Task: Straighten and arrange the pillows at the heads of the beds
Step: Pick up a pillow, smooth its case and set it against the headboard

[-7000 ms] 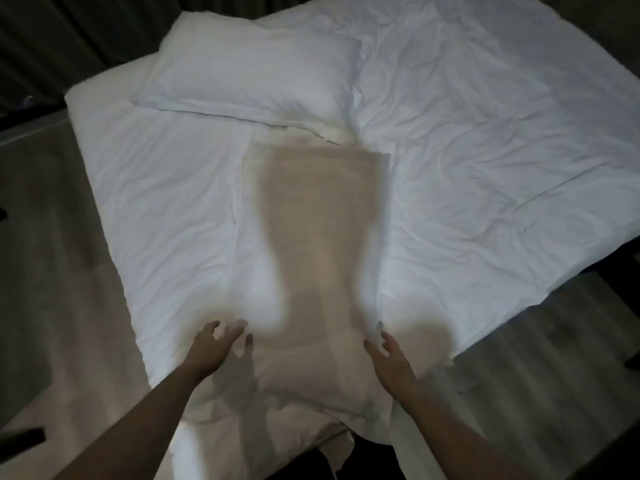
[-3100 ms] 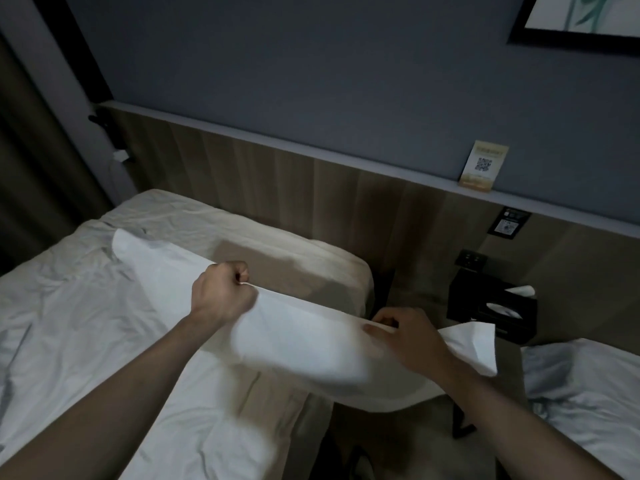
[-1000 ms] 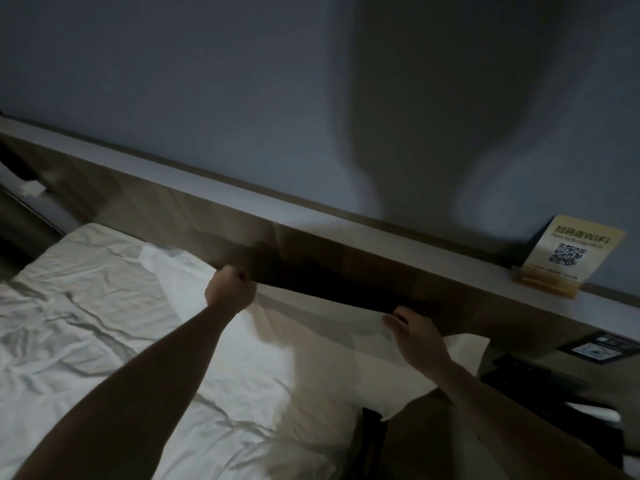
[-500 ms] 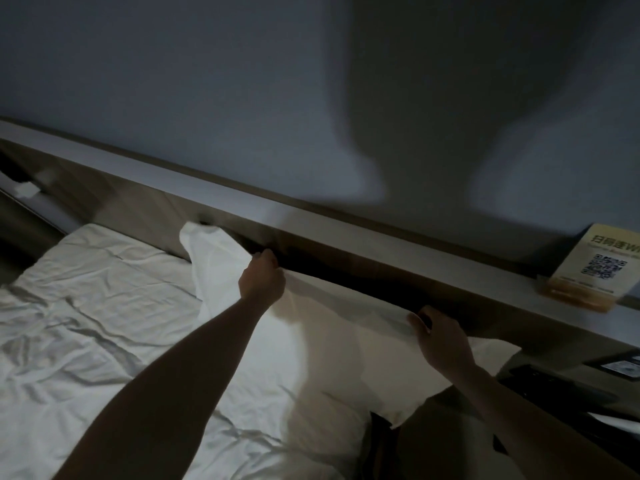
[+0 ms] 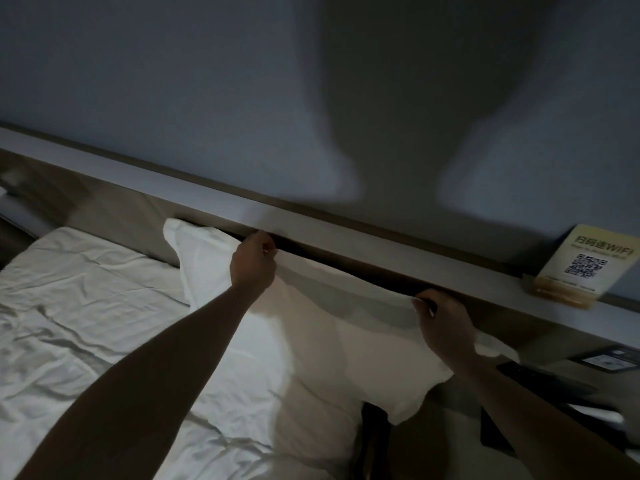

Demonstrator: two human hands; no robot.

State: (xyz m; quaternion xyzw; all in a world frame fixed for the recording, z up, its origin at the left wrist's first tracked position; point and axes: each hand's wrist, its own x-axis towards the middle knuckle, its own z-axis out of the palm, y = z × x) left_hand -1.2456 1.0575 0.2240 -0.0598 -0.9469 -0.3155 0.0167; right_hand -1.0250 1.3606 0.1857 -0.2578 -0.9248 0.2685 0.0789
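Observation:
A white pillow [image 5: 332,344] stands on its long edge at the head of the bed [image 5: 86,341], leaning against the wooden headboard [image 5: 114,209]. My left hand [image 5: 252,263] is shut on the pillow's top edge near its left end. My right hand [image 5: 445,327] pinches the same edge further right. The pillow's lower right corner hangs past the mattress edge. The bed's sheet is white and wrinkled.
A grey ledge [image 5: 346,233] tops the headboard, carrying a yellow WiFi card [image 5: 585,268] at the right. Below the card sit a wall plate [image 5: 604,362] and a dark object [image 5: 554,386] on a bedside stand. A dark gap [image 5: 372,441] runs beside the mattress.
Both hands have lifted the pillow's top edge up and back until it stands against the headboard. The view has shifted a little to the left.

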